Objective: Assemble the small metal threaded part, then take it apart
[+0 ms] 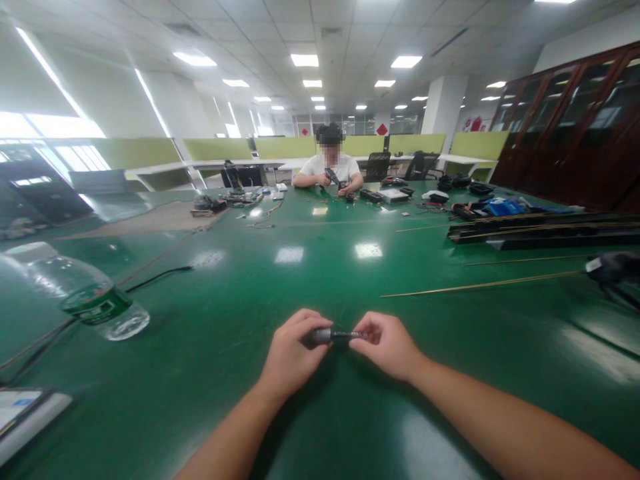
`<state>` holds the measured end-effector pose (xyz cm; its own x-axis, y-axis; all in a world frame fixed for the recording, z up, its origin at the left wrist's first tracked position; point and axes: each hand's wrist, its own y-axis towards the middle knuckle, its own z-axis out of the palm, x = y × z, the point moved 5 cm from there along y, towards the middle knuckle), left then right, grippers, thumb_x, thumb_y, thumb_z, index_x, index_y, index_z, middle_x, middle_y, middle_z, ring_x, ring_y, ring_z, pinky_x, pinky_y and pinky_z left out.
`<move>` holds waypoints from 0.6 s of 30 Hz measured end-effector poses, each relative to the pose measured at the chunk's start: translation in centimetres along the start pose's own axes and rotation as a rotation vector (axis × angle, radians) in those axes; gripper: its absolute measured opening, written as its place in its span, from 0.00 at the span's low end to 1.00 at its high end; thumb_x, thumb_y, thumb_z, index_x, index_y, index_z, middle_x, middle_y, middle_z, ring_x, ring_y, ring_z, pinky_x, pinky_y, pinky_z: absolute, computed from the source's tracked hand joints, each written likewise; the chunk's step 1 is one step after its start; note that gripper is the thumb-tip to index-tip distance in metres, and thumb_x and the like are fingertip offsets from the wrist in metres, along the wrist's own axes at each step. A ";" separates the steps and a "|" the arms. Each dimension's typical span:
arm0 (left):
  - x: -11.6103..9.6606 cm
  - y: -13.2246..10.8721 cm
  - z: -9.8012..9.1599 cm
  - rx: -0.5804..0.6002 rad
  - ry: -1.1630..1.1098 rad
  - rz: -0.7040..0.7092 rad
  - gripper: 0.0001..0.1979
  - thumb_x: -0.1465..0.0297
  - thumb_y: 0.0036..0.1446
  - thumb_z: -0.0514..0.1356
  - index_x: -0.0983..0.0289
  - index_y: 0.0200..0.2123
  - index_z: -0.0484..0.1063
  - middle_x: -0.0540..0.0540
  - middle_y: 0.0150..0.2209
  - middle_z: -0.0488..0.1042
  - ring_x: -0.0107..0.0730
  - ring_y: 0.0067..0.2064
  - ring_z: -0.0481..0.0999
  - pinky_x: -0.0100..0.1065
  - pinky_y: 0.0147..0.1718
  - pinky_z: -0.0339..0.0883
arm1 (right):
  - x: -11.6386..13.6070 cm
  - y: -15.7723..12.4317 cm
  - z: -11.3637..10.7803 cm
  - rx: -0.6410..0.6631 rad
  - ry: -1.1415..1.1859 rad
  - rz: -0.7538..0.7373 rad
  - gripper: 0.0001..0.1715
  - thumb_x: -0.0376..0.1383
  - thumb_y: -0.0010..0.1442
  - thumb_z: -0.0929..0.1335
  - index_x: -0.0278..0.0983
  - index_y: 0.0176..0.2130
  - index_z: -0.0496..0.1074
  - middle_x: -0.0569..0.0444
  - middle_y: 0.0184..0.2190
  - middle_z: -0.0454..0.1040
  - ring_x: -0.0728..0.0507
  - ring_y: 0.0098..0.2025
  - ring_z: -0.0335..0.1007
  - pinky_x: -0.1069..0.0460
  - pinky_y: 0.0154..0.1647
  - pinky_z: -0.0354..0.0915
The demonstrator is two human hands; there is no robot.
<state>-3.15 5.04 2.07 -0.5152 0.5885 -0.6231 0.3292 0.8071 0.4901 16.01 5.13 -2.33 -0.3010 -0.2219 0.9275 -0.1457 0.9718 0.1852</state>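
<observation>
My left hand [296, 350] is wrapped round the thick end of a grey cylinder with a thin dark shaft [324, 335]. The shaft points right, and my right hand [387, 343] pinches its far end between thumb and fingers. The piece lies roughly level between both hands, just above the green table [210, 400]. Its exact kind is too small and blurred to tell, and my fingers cover both ends.
A clear water bottle [95, 293] is on the left, with a black cable [160, 279] by it. A device with a lit screen [25, 413] lies at the lower left. Thin brass-coloured rods [480, 284] and black rails [520, 230] lie right. Across the table a person [327, 167] holds a dark tool.
</observation>
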 end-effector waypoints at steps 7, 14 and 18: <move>0.2 0.0 0.0 -0.011 0.011 -0.002 0.11 0.77 0.51 0.63 0.59 0.38 0.78 0.53 0.39 0.76 0.33 0.43 0.75 0.33 0.43 0.68 | 0.1 0.0 -0.1 -0.005 0.003 0.002 0.07 0.35 0.50 0.74 0.34 0.30 0.73 0.56 0.22 0.72 0.49 0.24 0.65 0.55 0.25 0.59; 0.3 0.2 -0.2 -0.032 0.028 -0.008 0.10 0.76 0.51 0.64 0.60 0.38 0.77 0.52 0.39 0.76 0.34 0.42 0.75 0.34 0.42 0.68 | -0.3 0.2 -0.1 -0.007 0.164 0.040 0.10 0.37 0.49 0.74 0.35 0.30 0.71 0.57 0.21 0.71 0.49 0.22 0.65 0.55 0.23 0.60; 1.1 0.2 -0.7 -0.108 0.083 -0.078 0.10 0.70 0.50 0.67 0.59 0.38 0.76 0.52 0.39 0.77 0.36 0.42 0.75 0.36 0.44 0.68 | -1.4 0.8 -0.1 0.003 0.524 0.158 0.17 0.47 0.57 0.66 0.37 0.27 0.66 0.59 0.17 0.68 0.50 0.14 0.62 0.55 0.15 0.57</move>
<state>-4.19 5.81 1.92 -0.6011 0.5149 -0.6112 0.2011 0.8376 0.5079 16.42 6.24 -3.47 0.1907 -0.0029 0.9816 -0.1400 0.9897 0.0301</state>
